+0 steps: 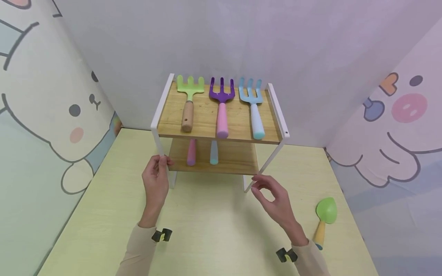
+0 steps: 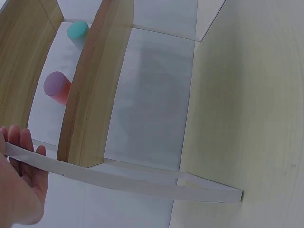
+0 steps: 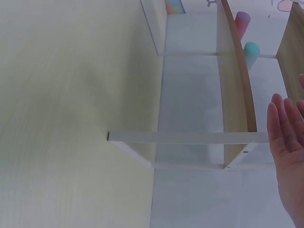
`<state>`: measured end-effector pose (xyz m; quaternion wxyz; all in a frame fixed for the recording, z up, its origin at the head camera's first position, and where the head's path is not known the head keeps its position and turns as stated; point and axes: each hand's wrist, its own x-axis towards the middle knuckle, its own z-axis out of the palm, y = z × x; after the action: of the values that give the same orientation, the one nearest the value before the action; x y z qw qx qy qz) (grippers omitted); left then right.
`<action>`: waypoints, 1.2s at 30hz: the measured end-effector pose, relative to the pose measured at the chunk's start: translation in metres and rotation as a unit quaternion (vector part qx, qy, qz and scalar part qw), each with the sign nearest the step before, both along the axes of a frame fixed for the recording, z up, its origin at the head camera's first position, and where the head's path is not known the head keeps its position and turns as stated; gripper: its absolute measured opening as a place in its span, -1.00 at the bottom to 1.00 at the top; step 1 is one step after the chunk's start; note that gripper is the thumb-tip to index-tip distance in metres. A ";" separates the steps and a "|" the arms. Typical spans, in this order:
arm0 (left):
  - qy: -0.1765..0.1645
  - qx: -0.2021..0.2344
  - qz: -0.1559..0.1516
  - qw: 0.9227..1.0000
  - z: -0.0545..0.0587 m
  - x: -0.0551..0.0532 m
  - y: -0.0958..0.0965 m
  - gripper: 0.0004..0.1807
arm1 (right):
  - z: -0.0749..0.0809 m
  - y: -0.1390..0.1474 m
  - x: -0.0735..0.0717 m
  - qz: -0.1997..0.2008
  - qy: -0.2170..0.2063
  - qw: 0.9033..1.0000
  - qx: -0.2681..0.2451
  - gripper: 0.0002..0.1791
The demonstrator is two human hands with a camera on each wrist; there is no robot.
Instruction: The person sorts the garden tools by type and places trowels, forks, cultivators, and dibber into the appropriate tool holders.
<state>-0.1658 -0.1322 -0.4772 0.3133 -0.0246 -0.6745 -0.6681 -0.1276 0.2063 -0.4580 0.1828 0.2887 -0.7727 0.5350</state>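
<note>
A two-tier rack with wooden shelves and a white frame [image 1: 281, 126] stands on the table. My left hand [image 1: 156, 176] holds its left front post [image 2: 85, 175], which passes between the thumb and fingers. By the right front leg [image 3: 190, 137] is my right hand [image 1: 274, 197], fingers loosely bent with nothing between them. Across the upper shelf [image 1: 205, 122] lie a green hand fork with a wooden handle [image 1: 188, 111], a purple fork with a pink handle [image 1: 222, 115] and a light blue fork [image 1: 254, 113]. On the lower shelf [image 1: 235, 157], a pink handle [image 1: 191, 153] and a pale blue handle [image 1: 214, 153] show; their heads are hidden.
A green trowel with a yellow handle [image 1: 326, 212] lies on the table [image 1: 207, 230] at the right. Behind the rack hangs a pale curtain [image 1: 214, 42], and cartoon-printed panels [image 1: 397, 126] flank both sides.
</note>
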 end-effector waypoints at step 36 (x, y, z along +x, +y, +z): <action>0.005 0.005 -0.004 1.000 0.000 0.001 0.001 -0.72 | -0.072 0.081 0.025 -0.120 -0.115 0.986 0.019 -0.60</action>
<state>-0.1649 -0.1315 -0.4767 0.3141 -0.0294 -0.6696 -0.6724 -0.1026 0.2875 -0.5301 0.1505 0.1338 -0.8278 0.5237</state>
